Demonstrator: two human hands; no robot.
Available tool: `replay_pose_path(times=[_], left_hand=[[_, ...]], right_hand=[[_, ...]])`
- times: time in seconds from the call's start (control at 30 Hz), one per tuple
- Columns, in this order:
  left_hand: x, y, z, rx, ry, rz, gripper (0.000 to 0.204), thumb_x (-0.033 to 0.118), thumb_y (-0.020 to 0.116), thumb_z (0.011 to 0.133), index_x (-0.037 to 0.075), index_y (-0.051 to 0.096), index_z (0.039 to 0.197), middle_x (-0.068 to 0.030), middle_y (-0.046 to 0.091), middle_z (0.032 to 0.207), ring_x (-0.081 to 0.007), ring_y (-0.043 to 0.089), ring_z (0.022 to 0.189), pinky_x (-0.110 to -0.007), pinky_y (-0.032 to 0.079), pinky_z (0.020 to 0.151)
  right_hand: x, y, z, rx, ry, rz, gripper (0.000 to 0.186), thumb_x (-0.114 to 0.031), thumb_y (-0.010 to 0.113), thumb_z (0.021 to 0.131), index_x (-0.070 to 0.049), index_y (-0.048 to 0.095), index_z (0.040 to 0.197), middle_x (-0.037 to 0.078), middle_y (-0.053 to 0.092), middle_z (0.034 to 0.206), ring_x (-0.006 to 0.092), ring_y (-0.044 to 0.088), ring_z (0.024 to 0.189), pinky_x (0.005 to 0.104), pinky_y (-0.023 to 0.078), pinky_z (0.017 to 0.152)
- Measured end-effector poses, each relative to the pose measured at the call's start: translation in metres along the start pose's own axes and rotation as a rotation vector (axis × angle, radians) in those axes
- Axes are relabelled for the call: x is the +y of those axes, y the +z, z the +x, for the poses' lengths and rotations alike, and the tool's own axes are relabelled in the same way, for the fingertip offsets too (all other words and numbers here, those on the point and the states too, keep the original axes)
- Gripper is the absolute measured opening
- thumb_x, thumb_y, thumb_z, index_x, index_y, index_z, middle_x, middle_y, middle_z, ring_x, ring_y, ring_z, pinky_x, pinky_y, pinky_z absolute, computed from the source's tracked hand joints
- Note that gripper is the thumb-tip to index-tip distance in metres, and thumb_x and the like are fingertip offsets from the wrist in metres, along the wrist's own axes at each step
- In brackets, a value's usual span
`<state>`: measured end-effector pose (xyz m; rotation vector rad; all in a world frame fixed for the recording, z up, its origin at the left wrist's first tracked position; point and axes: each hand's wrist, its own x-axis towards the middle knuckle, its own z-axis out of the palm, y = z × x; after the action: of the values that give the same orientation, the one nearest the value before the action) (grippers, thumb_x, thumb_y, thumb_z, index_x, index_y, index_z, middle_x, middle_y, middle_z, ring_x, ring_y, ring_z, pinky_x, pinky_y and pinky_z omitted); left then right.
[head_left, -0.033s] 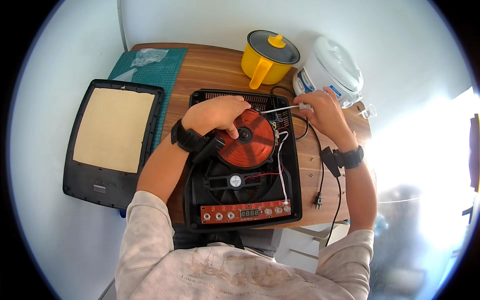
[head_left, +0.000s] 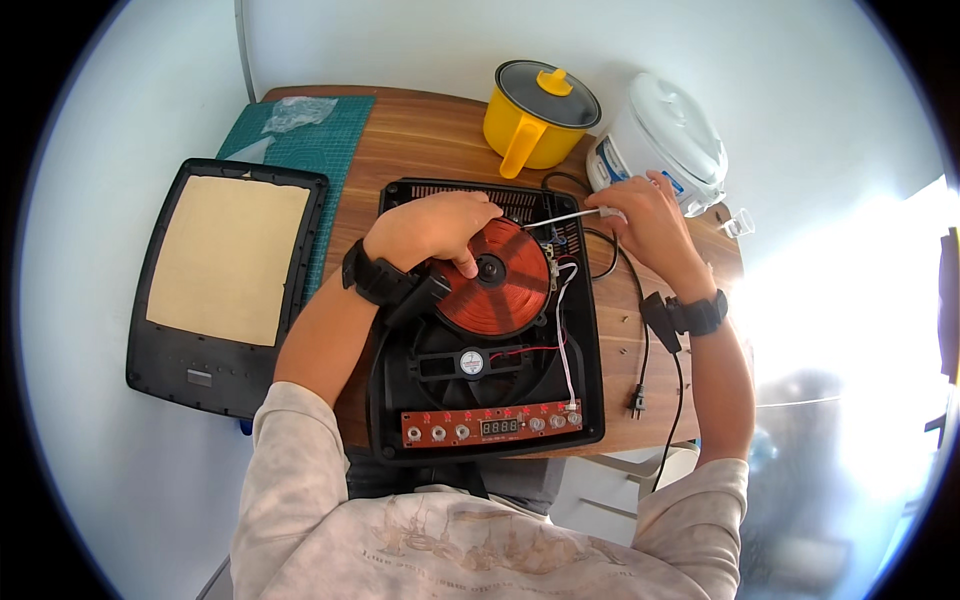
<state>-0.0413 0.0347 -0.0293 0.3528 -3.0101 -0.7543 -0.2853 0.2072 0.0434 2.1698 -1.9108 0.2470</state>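
Note:
My left hand (head_left: 432,230) grips the round copper coil (head_left: 502,300), its thumb beside the dark centre piece and its fingers over the upper rim. The coil sits in the opened black induction cooker base (head_left: 588,380), above a fan (head_left: 470,365). My right hand (head_left: 645,225) holds a white lead (head_left: 570,215) by a pale end piece at the base's upper right. Red and white wires run inside the base down toward the fan and the brown button board (head_left: 470,432) with a display along the lower edge. Both wrists wear black strapped devices.
Left lies a black cover (head_left: 230,260) with a beige sheet on a green mat (head_left: 330,130) with plastic bags. Behind stand a yellow pot (head_left: 540,120) and a white rice cooker (head_left: 670,130). A plug (head_left: 637,400) and small screws lie on the wooden table (head_left: 420,130)'s right.

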Motion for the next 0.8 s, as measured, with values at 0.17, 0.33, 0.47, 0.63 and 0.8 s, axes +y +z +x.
replay_pose_path(times=[0.17, 0.33, 0.47, 0.63, 0.8], left_hand=[[0.003, -0.005, 0.000, -0.085, -0.081, -0.033, 0.090, 0.013, 0.089, 0.065, -0.001, 0.049, 0.144, -0.0153, 0.055, 0.140, -0.0339, 0.050, 0.133, -0.039, 0.043, 0.112], [0.005, -0.006, 0.000, -0.072, -0.082, -0.029, 0.085, 0.012, 0.089, 0.065, -0.002, 0.051, 0.140, -0.0152, 0.057, 0.134, -0.0339, 0.053, 0.129, -0.040, 0.045, 0.109], [0.003, -0.003, -0.003, -0.003, -0.040, -0.021, 0.077, 0.010, 0.090, 0.065, -0.004, 0.056, 0.132, -0.0153, 0.061, 0.122, -0.0348, 0.059, 0.120, -0.040, 0.049, 0.102], [0.005, -0.005, -0.001, -0.038, -0.052, -0.019, 0.081, 0.011, 0.090, 0.065, -0.003, 0.054, 0.136, -0.0151, 0.059, 0.128, -0.0350, 0.057, 0.124, -0.040, 0.048, 0.105], [0.010, -0.012, 0.000, -0.109, -0.099, -0.013, 0.089, 0.012, 0.089, 0.064, -0.001, 0.050, 0.143, -0.0148, 0.056, 0.137, -0.0341, 0.053, 0.130, -0.040, 0.045, 0.110]], right_hand=[[0.003, 0.006, 0.009, 0.044, -0.048, -0.014, 0.028, -0.001, 0.069, 0.080, -0.016, 0.078, 0.101, 0.001, 0.070, 0.095, 0.0225, 0.063, 0.097, 0.0449, 0.039, 0.098], [0.002, 0.006, 0.013, 0.088, -0.087, -0.084, 0.031, 0.002, 0.067, 0.078, -0.016, 0.079, 0.100, -0.001, 0.070, 0.096, 0.0204, 0.061, 0.098, 0.0425, 0.038, 0.100], [0.007, 0.012, 0.019, 0.113, -0.096, -0.073, 0.032, 0.004, 0.067, 0.077, -0.016, 0.079, 0.100, -0.001, 0.069, 0.098, 0.0204, 0.061, 0.101, 0.0450, 0.036, 0.104], [0.010, 0.020, 0.023, 0.127, -0.090, -0.063, 0.033, 0.005, 0.066, 0.077, -0.015, 0.080, 0.098, -0.001, 0.069, 0.099, 0.0202, 0.060, 0.105, 0.0493, 0.034, 0.110], [0.011, 0.023, 0.028, 0.136, -0.101, -0.062, 0.035, 0.006, 0.064, 0.076, -0.016, 0.080, 0.098, -0.001, 0.070, 0.099, 0.0200, 0.060, 0.107, 0.0524, 0.031, 0.114]])
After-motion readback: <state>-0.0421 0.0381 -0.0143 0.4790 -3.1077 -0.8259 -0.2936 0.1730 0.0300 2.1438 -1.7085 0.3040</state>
